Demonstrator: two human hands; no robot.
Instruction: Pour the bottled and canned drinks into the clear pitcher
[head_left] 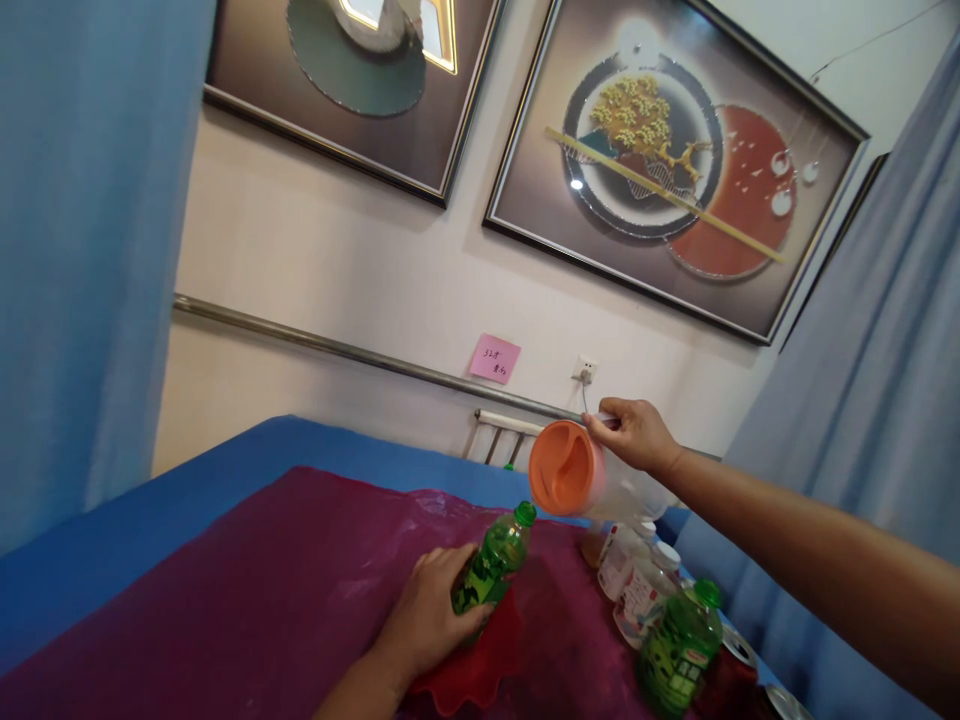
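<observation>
My left hand (427, 615) is wrapped round a small green bottle (495, 558) with a green cap, holding it tilted on a red scalloped cloth (480, 665). My right hand (637, 432) grips the handle of a clear pitcher with an orange lid (564, 468). The pitcher is tipped sideways in the air, its lid facing me just above and to the right of the bottle's cap.
A table with a blue cover (225, 480) and a maroon sheet (262, 590) stands against the wall. At the right lie a second green bottle (679, 645), white-capped bottles (637, 575) and cans (739, 650). Blue curtains hang on both sides (82, 250). Framed pictures (667, 160) hang above.
</observation>
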